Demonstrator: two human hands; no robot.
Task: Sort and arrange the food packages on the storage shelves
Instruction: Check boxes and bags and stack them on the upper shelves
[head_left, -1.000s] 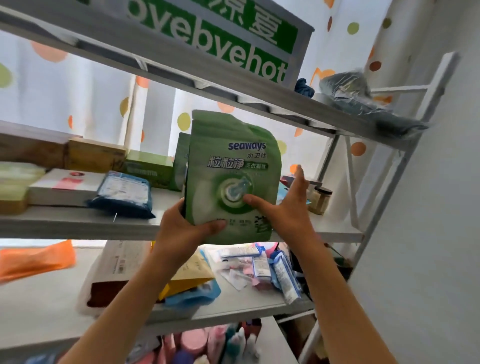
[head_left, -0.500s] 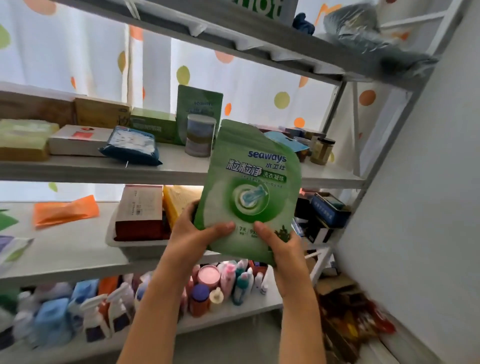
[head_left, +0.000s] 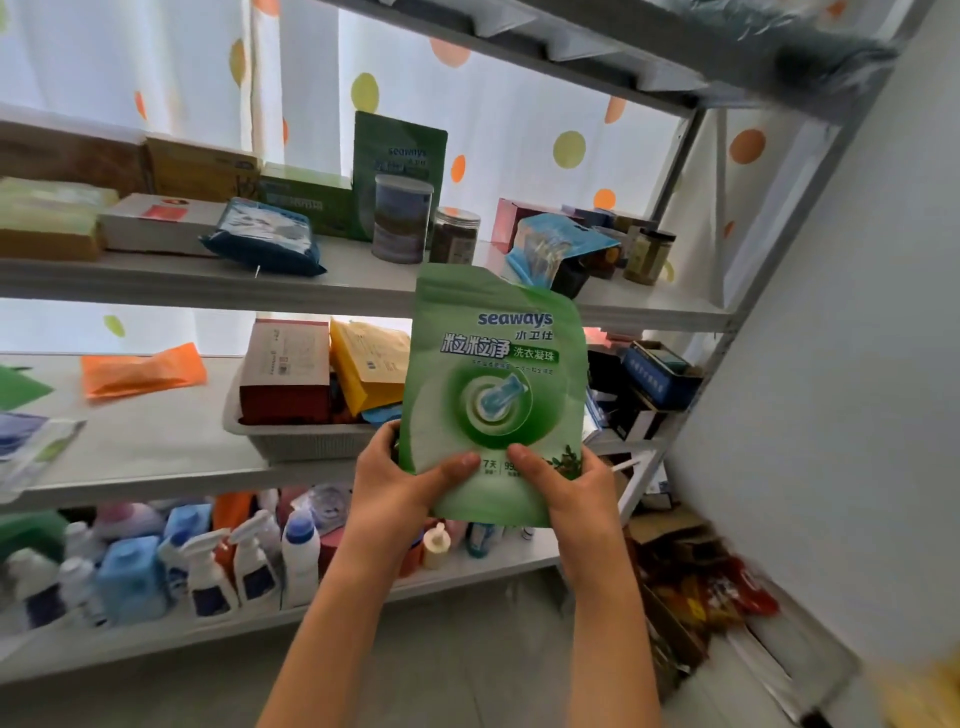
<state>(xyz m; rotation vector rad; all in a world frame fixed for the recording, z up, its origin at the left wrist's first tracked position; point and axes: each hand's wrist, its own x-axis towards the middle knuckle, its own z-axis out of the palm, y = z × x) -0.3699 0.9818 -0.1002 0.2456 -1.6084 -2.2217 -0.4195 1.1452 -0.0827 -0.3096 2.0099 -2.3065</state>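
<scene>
1. The shelves (head_left: 332, 291) now sit higher and further off in view than a second ago; the pouch has come down and away from the upper shelf.
2. The green pouch (head_left: 496, 395) hangs upright before the middle shelf, unplaced; it probably belongs elsewhere.
3. The left hand (head_left: 402, 483) and right hand (head_left: 569, 486) both grip its bottom, thumbs on front.

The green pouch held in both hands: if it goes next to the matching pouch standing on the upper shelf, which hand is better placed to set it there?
Probably the left hand. It grips the green pouch on the side nearer the matching pouch, up and to the left; the right hand would cross over.
</scene>
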